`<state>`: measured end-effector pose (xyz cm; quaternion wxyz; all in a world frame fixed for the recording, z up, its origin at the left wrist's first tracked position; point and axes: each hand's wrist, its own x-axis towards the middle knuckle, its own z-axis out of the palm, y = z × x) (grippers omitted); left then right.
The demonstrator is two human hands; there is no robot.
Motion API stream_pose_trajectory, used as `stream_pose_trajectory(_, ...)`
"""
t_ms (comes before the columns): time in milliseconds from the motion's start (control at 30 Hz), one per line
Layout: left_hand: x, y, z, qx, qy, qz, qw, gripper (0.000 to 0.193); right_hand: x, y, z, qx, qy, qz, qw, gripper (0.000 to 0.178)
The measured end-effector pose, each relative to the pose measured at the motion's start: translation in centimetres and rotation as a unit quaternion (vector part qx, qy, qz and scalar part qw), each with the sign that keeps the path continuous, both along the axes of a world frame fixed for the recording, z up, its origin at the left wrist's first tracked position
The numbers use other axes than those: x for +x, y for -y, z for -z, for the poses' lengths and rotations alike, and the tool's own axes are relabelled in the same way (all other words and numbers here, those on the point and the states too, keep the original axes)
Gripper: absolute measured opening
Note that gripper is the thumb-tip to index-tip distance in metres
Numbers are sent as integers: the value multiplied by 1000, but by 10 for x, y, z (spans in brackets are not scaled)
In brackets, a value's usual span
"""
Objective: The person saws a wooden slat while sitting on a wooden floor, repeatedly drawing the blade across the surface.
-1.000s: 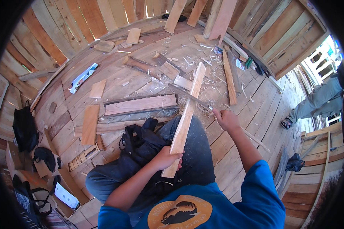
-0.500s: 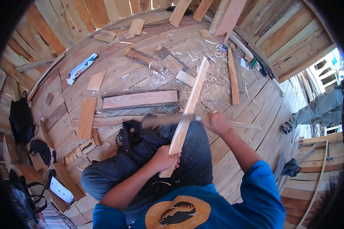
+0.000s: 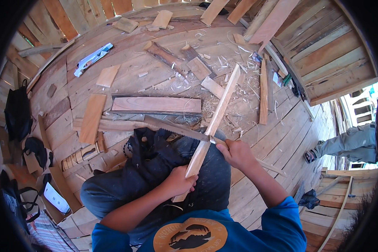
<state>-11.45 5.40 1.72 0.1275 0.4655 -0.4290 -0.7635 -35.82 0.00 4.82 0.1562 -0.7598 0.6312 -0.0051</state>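
My left hand is wrapped round the lower end of a long, narrow wooden strip, which slants up and away to the right across my lap. In my right hand is the handle of a hand saw, fingers closed round it. The toothed blade crosses the strip near its middle and points to the left, over a dark cloth or garment on my legs. Blade and strip appear to touch; how deep any cut goes I cannot tell.
Ahead on the plank floor lie a reddish board, a short board, a bark-edged piece and curled shavings. Open cardboard boxes stand at left. Another person's leg is at right, by the doorway.
The saw, blurred before, now looks sharp, its blade tip tilted further away from me. My right hand has moved slightly nearer my body. The left hand keeps its hold on the strip.
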Motion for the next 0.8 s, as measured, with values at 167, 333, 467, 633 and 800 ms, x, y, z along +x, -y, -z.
stream_pose_trajectory(167, 1, 6, -2, -37, 17, 8, 999, 15, -21, 21, 9, -57, -44, -71, 995, 57)
stream_pose_trajectory(333, 3, 13, -2, -57, 12, 7, 998, 18, -30, 40, 24, -123, -64, -72, 988, 59)
stream_pose_trajectory(467, 7, 18, -7, -65, 17, 8, 998, 20, -27, 42, 23, -123, -76, -70, 987, 60)
stream_pose_trajectory(633, 10, 21, -10, -25, -6, -3, 1000, 24, -24, 47, 18, -121, -101, -73, 985, 60)
stream_pose_trajectory(800, 8, 12, -6, -50, 16, -19, 998, 32, 3, 13, 9, -66, -99, -47, 992, 60)
